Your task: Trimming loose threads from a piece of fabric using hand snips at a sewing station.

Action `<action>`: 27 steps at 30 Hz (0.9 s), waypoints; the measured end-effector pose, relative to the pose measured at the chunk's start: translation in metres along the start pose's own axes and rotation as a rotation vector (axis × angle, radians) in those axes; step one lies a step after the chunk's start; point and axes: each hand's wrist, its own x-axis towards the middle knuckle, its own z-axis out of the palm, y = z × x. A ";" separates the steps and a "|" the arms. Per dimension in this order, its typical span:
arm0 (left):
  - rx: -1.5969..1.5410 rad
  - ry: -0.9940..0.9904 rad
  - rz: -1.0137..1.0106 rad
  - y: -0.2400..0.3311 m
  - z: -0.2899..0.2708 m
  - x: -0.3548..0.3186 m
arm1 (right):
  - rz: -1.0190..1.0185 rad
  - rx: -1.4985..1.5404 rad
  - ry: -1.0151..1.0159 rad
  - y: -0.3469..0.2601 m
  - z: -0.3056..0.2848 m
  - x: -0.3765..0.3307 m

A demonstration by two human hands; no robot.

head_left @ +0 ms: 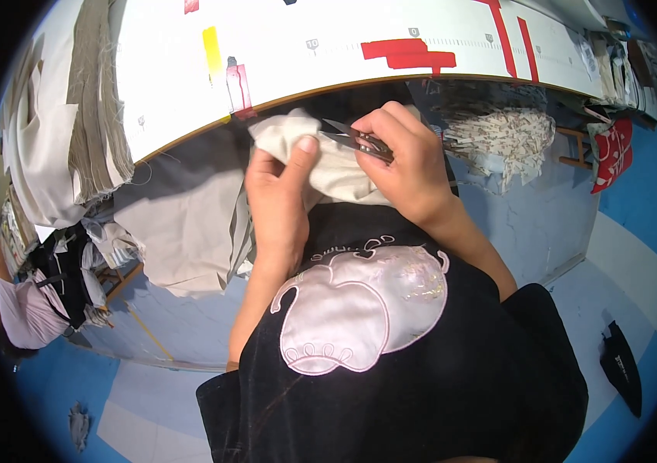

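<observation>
A bunched piece of cream fabric [341, 179] is gathered between my two hands, close to the front edge of the white table. My left hand [282, 185] grips its left part, the thumb pressed on top. In my right hand [408, 158] are small dark thread snips [375, 147], closed in by the fingers. Their blades point left, over the cloth and towards my left thumb. Whether the blades touch the fabric I cannot tell. Part of the cloth is hidden behind my right hand.
The white table [267, 46] with ruler marks and red and yellow tape lies ahead. Stacked beige cloth [89, 116] hangs at its left, grey cloth [182, 231] below. Right stand bundled light pieces [502, 143] and a red patterned cloth [612, 154]. Another person's sleeve [32, 309] shows far left.
</observation>
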 end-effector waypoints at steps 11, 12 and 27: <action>-0.230 -0.190 -0.145 0.005 0.000 -0.006 | 0.022 0.018 0.009 -0.009 -0.002 0.002; -0.231 -0.190 -0.144 0.003 0.001 -0.007 | 0.052 0.047 -0.013 -0.008 -0.004 0.002; -0.227 -0.101 -0.137 0.004 0.006 0.002 | -0.047 0.060 0.016 -0.023 -0.031 -0.005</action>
